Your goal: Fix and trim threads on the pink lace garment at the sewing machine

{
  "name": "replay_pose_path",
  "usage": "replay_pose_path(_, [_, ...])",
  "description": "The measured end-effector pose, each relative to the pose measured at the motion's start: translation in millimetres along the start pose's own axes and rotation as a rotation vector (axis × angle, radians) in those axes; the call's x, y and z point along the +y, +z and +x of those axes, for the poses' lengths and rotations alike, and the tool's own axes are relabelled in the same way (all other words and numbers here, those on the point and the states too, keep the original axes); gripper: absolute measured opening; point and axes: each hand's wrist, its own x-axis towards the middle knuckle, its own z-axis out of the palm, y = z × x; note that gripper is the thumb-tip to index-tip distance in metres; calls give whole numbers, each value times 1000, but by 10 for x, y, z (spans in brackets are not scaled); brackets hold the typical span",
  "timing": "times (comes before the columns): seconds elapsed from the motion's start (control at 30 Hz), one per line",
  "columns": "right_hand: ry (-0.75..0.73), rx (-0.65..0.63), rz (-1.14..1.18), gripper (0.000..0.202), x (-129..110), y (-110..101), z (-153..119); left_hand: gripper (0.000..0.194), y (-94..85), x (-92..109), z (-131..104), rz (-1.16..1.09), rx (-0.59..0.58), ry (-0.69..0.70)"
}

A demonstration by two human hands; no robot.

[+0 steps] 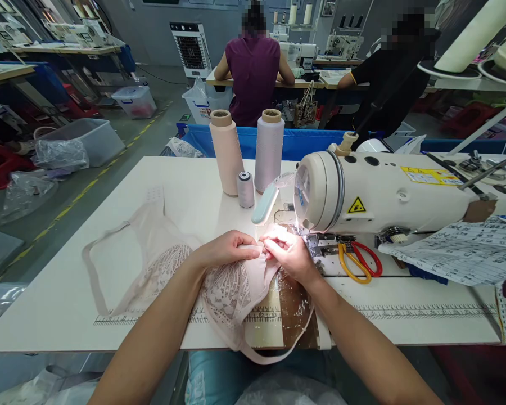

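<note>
Both the left fingers (pixel 248 253) and right fingers (pixel 275 246) pinch a pale-pink, lace-panelled bra (pixel 234 291).

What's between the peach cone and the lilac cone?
In the head view, a small spool stands between the peach cone and lilac cone, slightly nearer you.

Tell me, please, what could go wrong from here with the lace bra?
The right grip is close to the sewing machine and might be hurt if that runs. The strap hangs past the front edge of the table and could snag. Pulled there, the lace bra might shift.
</note>
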Motion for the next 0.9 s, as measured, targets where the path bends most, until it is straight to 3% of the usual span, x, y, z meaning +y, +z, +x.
replay_pose_path(0.9, [183, -90, 41, 13, 54, -33, 45, 30, 40, 61, 3, 7, 22, -17])
